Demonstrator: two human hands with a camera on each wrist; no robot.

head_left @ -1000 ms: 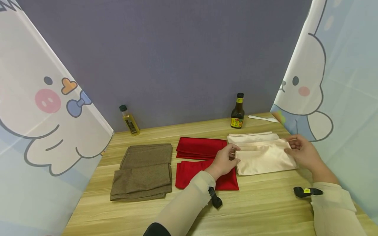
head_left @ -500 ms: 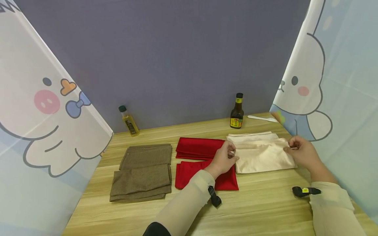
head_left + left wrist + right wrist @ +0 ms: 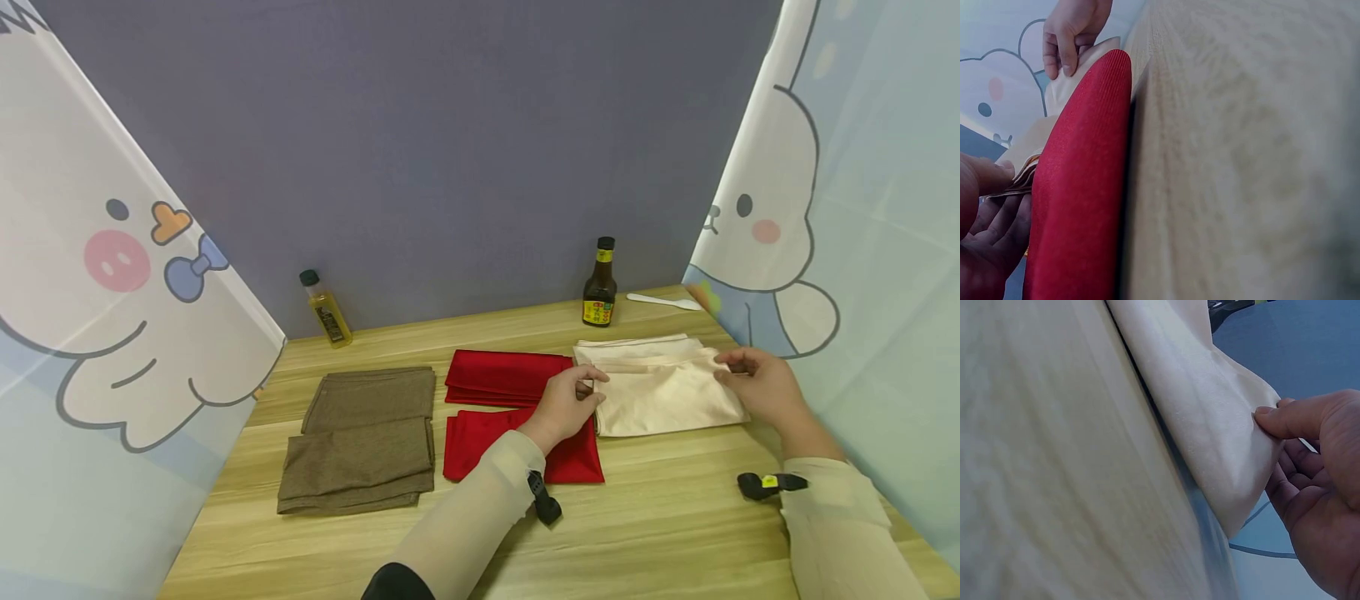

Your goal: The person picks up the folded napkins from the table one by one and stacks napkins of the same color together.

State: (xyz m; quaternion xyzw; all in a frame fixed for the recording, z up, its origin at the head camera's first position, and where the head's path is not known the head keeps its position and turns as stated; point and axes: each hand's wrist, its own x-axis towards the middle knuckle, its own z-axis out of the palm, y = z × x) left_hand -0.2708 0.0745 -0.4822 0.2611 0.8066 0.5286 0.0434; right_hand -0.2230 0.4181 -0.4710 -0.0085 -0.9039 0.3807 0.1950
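Observation:
A folded cream satin cloth lies at the right of the table, overlapping a second folded cream cloth behind it. My left hand pinches the near cloth's left edge between thumb and fingers; in the left wrist view its stacked layers show at the thumb. On the opposite side my right hand pinches the upper right corner, and the right wrist view shows the fabric drawn up toward the thumb. Under my left wrist lies a folded red cloth, partly hidden by the forearm.
Another folded red cloth lies behind the first. Two folded brown cloths overlap at the left. An oil bottle and a dark sauce bottle stand along the back, with a white plastic knife beside the latter.
The near cream cloth has shifted slightly back toward the cream cloth behind it, its front edge a little farther away. Both hands keep hold of it.

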